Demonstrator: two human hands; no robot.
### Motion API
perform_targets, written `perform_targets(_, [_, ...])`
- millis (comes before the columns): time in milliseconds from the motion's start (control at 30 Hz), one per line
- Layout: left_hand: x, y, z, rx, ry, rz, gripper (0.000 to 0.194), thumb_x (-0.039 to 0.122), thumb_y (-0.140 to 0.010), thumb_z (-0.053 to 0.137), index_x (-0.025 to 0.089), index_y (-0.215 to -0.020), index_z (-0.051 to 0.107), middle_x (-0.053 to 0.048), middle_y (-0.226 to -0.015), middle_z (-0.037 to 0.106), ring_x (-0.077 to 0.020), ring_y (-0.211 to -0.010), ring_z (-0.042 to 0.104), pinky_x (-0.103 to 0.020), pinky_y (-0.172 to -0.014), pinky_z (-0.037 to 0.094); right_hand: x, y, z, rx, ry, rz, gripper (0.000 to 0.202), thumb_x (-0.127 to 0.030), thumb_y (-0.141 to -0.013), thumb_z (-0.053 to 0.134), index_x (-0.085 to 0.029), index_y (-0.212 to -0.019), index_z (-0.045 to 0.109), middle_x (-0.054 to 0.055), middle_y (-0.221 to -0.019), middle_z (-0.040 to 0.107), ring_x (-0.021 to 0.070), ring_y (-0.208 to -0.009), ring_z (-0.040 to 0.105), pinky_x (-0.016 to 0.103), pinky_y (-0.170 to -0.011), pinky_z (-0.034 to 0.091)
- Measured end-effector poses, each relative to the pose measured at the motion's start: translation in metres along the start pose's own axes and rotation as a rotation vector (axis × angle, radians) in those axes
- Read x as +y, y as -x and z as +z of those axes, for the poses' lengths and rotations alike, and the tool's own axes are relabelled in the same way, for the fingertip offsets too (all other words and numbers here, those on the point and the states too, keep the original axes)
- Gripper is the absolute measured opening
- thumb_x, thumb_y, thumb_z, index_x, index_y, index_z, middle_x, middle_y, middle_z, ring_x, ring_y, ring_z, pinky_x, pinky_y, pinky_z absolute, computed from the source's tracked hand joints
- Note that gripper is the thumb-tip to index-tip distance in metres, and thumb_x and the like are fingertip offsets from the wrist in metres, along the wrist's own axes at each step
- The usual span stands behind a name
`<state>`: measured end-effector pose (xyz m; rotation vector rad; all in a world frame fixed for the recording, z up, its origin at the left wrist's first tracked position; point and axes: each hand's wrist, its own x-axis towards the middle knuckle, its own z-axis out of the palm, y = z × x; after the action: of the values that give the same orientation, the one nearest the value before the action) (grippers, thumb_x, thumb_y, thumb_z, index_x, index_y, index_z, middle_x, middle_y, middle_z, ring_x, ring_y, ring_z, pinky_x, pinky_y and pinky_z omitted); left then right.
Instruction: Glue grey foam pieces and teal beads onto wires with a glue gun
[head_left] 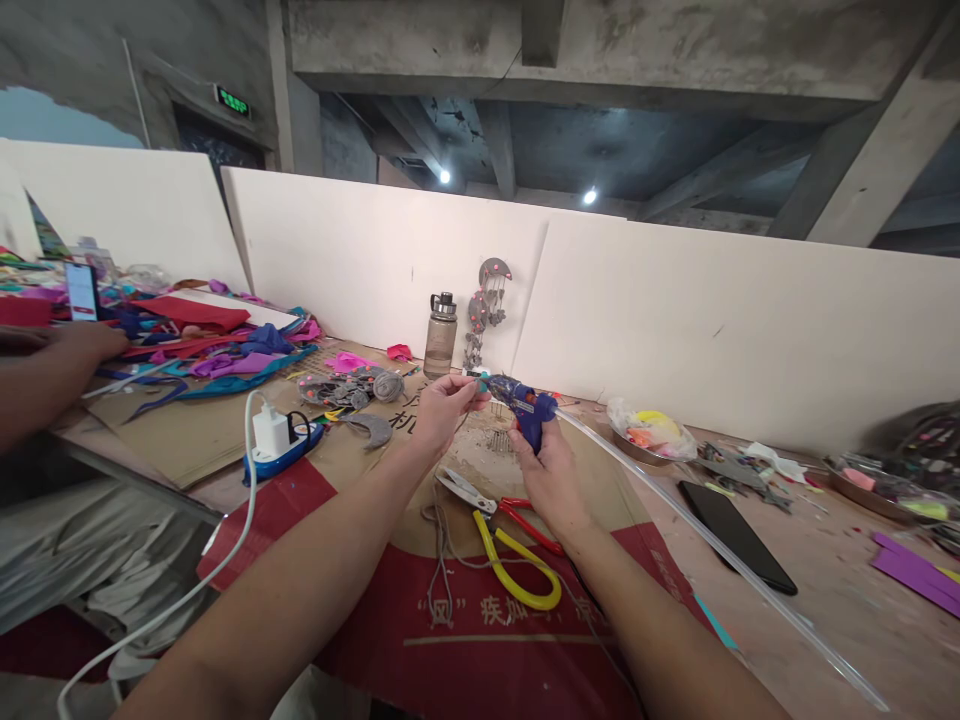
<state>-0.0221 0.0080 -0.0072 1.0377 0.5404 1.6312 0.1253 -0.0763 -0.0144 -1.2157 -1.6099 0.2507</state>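
My right hand is wrapped round the handle of a blue glue gun, with a long clear glue stick trailing out of its back. The nozzle points left, right at the fingertips of my left hand. Those fingers pinch a small teal piece, too small to name and partly covered by the fingers. Below my hands lie yellow-handled scissors and red-handled pliers, overlapping each other. Grey cord loops beside them on the cardboard.
A water bottle stands by the white board, near a hanging grey ornament. A power strip and grey felt pieces lie left. At right are a black phone and a bowl. Another person's hand is far left.
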Motion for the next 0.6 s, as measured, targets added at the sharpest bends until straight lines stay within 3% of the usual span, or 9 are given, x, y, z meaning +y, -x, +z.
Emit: perform_targets(600, [-0.0019,-0.0004,-0.0028,-0.014,-0.006,-0.001,0.03,0.033,-0.06,0.082,0.012,-0.073,0.064,-0.002,-0.064,0.066,-0.0133,-0.061,0.064,-0.029,-0.065,0.051,-0.0007,0.0001,-0.0007,0.02,0.009,0.002,0.033,-0.04,-0.088,0.048,-0.017,-0.111,0.055,0.011,-0.101,0.068,0.0246,-0.091,0.063,0.04,-0.083,0.048])
